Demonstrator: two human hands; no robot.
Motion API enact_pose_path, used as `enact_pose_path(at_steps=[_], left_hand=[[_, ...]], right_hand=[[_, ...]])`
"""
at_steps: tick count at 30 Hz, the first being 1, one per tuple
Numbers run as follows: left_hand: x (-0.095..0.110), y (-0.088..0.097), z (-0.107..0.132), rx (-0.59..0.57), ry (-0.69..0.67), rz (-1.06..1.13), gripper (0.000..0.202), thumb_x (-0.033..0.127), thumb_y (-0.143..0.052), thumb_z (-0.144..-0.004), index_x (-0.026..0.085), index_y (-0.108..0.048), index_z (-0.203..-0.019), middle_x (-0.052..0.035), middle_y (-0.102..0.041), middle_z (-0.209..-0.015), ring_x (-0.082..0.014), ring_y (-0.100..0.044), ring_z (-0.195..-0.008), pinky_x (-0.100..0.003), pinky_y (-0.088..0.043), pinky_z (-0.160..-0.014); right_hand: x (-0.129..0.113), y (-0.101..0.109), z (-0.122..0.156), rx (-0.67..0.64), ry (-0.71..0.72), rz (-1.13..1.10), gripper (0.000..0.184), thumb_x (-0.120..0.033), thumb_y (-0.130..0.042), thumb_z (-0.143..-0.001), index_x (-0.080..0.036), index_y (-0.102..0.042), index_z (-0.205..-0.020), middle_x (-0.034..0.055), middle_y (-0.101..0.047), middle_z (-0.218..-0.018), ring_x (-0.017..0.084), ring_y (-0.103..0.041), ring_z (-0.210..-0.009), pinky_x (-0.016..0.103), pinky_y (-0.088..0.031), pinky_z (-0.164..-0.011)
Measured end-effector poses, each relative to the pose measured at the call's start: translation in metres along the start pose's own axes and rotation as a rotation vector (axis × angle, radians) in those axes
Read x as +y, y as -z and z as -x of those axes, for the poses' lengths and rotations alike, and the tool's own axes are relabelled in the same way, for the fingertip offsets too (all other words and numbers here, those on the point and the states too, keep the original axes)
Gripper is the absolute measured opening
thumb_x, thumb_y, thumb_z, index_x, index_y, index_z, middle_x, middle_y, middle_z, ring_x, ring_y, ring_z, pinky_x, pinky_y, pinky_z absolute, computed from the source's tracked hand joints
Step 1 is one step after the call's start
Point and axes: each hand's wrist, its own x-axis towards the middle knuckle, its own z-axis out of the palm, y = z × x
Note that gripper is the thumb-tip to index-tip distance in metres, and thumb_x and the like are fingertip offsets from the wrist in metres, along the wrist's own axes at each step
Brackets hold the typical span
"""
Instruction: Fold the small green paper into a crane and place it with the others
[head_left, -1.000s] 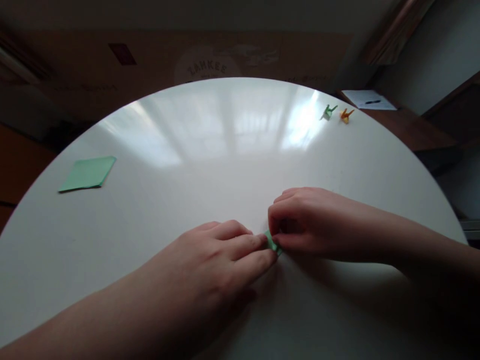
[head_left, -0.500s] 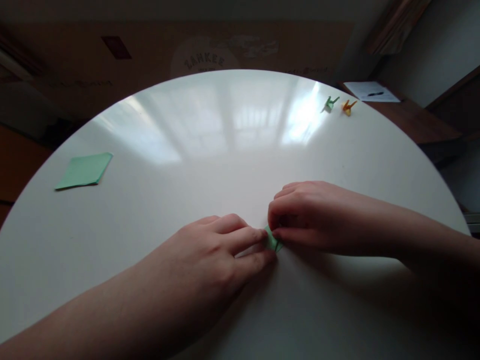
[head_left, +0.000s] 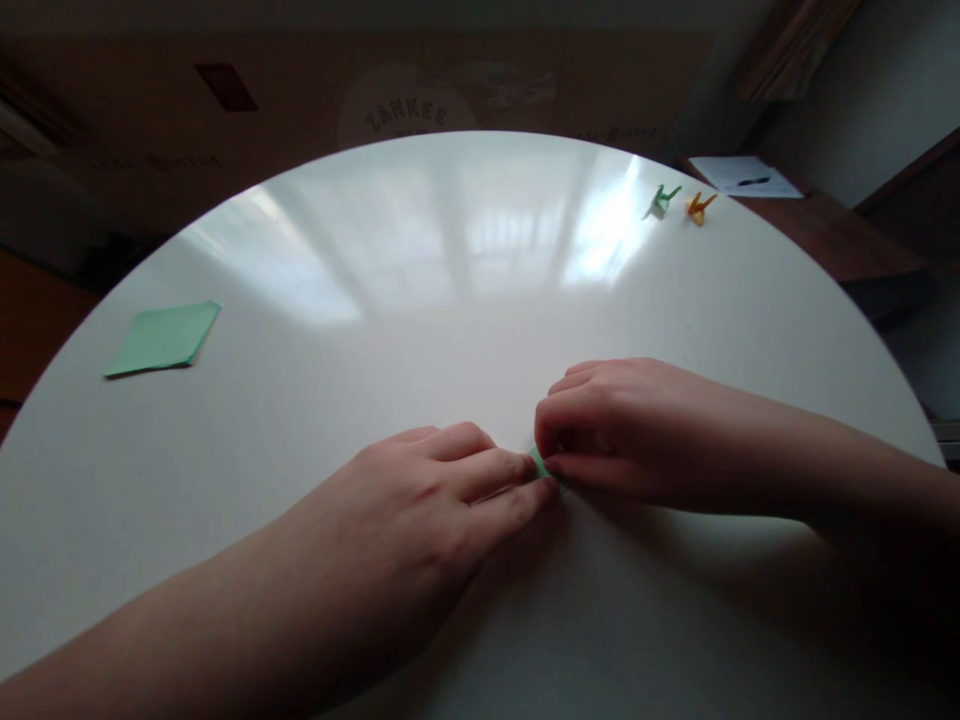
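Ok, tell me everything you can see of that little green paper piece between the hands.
The green paper piece is tiny, pale green and matte, apparently thin folded paper. Only a sliver shows; fingers hide the rest. It sits down at the white table, near its front middle. The left hand grips it by the fingertips from one side, the right hand pinches the other. Its folds cannot be made out.

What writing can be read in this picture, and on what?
"ZANKEE" (last letter unsure): on the brown board behind the round white table.
Fainter print elsewhere on that board: too blurred to read.
White sheet of paper on the wooden desk: too small to read.
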Motion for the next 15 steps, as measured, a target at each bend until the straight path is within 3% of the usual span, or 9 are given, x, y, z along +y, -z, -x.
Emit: enact_pose_path(at_steps=[15], left_hand=[[0.0015, -0.0002, 0.0015, 0.002, -0.012, -0.072, 0.032, 0.008, -0.045, -0.094, 0.021, -0.068, -0.114, -0.0070, -0.071, -0.113, -0.0215, -0.065, -0.095, -0.034, -0.054, -0.086]], right_hand=[[0.0012, 0.0001, -0.0021, -0.006, -0.010, -0.006, 0.012, -0.020, -0.062, -0.086, -0.020, -0.067, -0.075, 0.0021, -0.069, -0.076, 0.017, -0.059, -0.071, 0.027, -0.034, -0.062]])
